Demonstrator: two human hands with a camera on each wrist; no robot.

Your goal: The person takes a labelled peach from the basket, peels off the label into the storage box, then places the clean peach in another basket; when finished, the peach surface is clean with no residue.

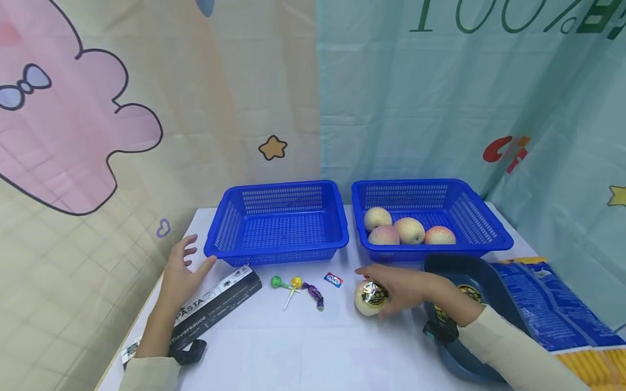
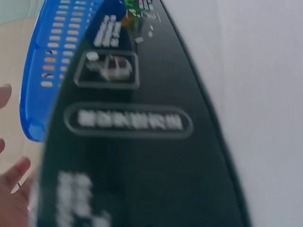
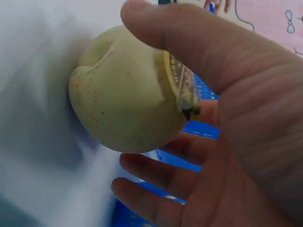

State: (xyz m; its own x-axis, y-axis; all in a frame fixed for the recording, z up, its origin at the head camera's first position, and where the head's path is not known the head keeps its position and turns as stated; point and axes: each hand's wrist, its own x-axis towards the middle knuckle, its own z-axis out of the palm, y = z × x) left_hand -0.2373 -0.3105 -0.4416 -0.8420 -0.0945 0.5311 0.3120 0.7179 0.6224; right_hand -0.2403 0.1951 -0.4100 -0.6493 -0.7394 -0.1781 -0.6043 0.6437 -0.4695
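Observation:
My right hand [image 1: 403, 288] holds a pale peach [image 1: 368, 298] with a gold-and-black label. In the right wrist view the thumb [image 3: 189, 38] reaches over one side of this peach [image 3: 123, 94], while the fingers curve behind and below it. My left hand [image 1: 183, 274] is raised with its fingers apart and holds nothing. It is beside a long black pasta box [image 1: 217, 309], near the left corner of a blue basket [image 1: 279, 252]. The black box [image 2: 128, 156] fills much of the left wrist view, where some fingertips show at the left edge.
A second blue basket [image 1: 489, 247] contains several peaches [image 1: 409, 231]. Two lollipops [image 1: 295, 283], a purple-wrapped candy [image 1: 314, 296] and a small packet [image 1: 333, 279] lie mid-table. Under my right forearm is a dark tray [image 1: 504, 309] with gold-and-black labels inside, beside a blue bag [image 1: 552, 304].

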